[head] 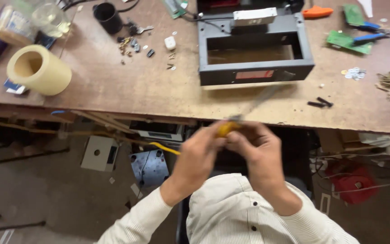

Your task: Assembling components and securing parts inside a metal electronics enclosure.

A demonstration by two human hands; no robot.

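Nearest, both hands meet just below the bench edge: the left hand (199,151) and the right hand (258,151) are curled tight around the yellow handle (227,129) of what seems to be a screwdriver, its blurred shaft (260,98) slanting toward one o'clock. Beyond it, at twelve o'clock on the wooden workbench (127,86), sits a dark rectangular metal frame (254,49) with a red rectangular label (254,74) on its near face. Farther, at ten o'clock, lies a cream tape roll (39,70), with green circuit boards (349,41) at two o'clock.
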